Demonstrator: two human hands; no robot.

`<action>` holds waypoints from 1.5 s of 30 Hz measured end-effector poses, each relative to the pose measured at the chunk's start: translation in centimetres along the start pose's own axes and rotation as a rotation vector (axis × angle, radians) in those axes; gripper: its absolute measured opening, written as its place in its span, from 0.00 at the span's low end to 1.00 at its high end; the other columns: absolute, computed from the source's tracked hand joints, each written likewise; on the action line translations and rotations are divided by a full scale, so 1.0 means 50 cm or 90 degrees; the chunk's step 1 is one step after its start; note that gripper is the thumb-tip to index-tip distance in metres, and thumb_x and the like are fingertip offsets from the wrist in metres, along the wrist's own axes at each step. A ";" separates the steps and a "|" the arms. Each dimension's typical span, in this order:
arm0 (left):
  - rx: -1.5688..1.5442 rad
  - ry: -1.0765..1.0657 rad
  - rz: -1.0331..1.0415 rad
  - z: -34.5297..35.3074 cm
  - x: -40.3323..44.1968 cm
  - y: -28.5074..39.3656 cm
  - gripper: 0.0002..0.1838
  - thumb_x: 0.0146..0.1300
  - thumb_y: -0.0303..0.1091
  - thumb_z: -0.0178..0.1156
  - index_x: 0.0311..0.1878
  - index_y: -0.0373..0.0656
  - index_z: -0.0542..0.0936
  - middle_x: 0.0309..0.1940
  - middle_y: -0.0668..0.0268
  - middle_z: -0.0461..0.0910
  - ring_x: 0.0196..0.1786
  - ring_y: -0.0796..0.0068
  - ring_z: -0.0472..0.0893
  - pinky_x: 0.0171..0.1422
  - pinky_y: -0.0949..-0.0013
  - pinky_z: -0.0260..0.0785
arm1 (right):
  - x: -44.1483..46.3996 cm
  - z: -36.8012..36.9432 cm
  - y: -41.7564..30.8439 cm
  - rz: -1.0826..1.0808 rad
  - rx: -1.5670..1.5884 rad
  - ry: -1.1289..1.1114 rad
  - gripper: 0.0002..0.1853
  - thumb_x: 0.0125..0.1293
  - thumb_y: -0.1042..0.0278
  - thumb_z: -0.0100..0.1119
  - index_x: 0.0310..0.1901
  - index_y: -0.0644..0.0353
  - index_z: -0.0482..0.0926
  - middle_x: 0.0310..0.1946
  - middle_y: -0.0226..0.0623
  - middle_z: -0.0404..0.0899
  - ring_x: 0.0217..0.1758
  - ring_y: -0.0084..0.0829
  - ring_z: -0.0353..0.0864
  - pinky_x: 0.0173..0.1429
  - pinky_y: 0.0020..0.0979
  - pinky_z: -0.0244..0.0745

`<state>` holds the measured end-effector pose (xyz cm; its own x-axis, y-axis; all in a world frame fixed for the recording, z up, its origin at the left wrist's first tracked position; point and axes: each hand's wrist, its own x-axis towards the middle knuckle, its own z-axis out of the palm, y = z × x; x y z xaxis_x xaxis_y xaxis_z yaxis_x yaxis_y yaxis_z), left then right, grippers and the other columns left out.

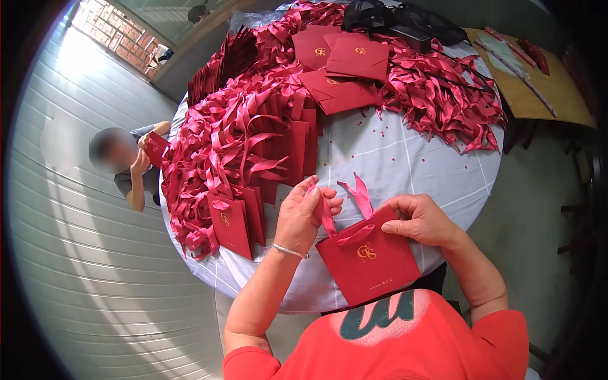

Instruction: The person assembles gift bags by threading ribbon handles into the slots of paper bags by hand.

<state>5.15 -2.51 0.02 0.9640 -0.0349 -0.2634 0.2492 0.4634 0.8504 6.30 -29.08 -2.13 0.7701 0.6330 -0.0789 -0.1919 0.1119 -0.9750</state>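
A red paper gift bag (383, 269) with gold lettering is held tilted in front of my chest, at the near edge of the table. My right hand (419, 218) pinches its upper right corner, thumb on the front face. My left hand (308, 212) is closed on a pink ribbon (327, 217) at the bag's upper left. Another ribbon end (361, 196) stands up loose from the bag's top, between my hands. Part of the ribbon lies across the bag's front, above the lettering.
A round table (437, 174) with a pale cloth carries rows of ribboned red bags (234, 225), flat bags (358, 57), a ribbon pile (437, 95) and small red dots. Black items (411, 25) lie at the back. Another person (136, 164) holds a red bag at left.
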 end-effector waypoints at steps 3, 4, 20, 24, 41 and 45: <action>0.025 -0.019 0.055 0.007 0.003 0.011 0.17 0.77 0.32 0.51 0.64 0.38 0.68 0.43 0.57 0.82 0.45 0.60 0.85 0.50 0.61 0.81 | 0.001 -0.003 0.004 0.000 -0.045 0.001 0.13 0.66 0.77 0.65 0.52 0.67 0.81 0.37 0.27 0.84 0.39 0.15 0.80 0.44 0.20 0.78; 0.023 -0.019 0.056 0.010 0.001 0.016 0.17 0.77 0.32 0.51 0.64 0.38 0.68 0.43 0.57 0.82 0.45 0.60 0.85 0.50 0.61 0.81 | 0.000 -0.002 0.001 0.000 -0.047 0.001 0.13 0.66 0.77 0.65 0.52 0.67 0.81 0.37 0.27 0.84 0.39 0.15 0.80 0.44 0.20 0.78; -0.131 -0.100 0.099 -0.029 0.034 -0.011 0.07 0.76 0.31 0.50 0.52 0.42 0.73 0.42 0.59 0.82 0.45 0.64 0.85 0.49 0.64 0.79 | 0.007 0.010 -0.005 0.020 -0.060 0.010 0.15 0.65 0.73 0.68 0.52 0.67 0.81 0.36 0.28 0.84 0.38 0.15 0.80 0.43 0.21 0.77; -0.134 -0.064 0.074 -0.028 0.028 -0.023 0.10 0.76 0.33 0.51 0.55 0.42 0.71 0.44 0.58 0.83 0.48 0.62 0.84 0.53 0.62 0.78 | 0.000 0.017 -0.028 0.057 -0.254 0.090 0.19 0.60 0.70 0.73 0.51 0.65 0.81 0.32 0.27 0.81 0.35 0.18 0.79 0.41 0.24 0.76; -0.185 -0.072 0.085 -0.029 0.021 -0.033 0.13 0.77 0.35 0.50 0.58 0.38 0.68 0.52 0.53 0.83 0.55 0.67 0.81 0.65 0.63 0.70 | 0.190 0.130 -0.090 0.025 -0.658 -0.217 0.18 0.57 0.52 0.72 0.31 0.62 0.86 0.27 0.41 0.85 0.31 0.37 0.85 0.39 0.37 0.78; -0.203 -0.098 0.068 -0.027 0.015 -0.032 0.14 0.77 0.35 0.50 0.58 0.37 0.68 0.52 0.52 0.83 0.55 0.66 0.81 0.65 0.64 0.71 | 0.198 0.128 -0.074 0.149 -0.439 -0.199 0.14 0.59 0.60 0.73 0.30 0.65 0.85 0.24 0.33 0.83 0.29 0.23 0.80 0.37 0.29 0.75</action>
<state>5.35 -2.09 -2.14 0.9917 -0.0927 -0.0889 0.1284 0.7237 0.6781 10.75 -18.30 2.01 0.5300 0.7788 -0.3355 0.1717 -0.4859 -0.8570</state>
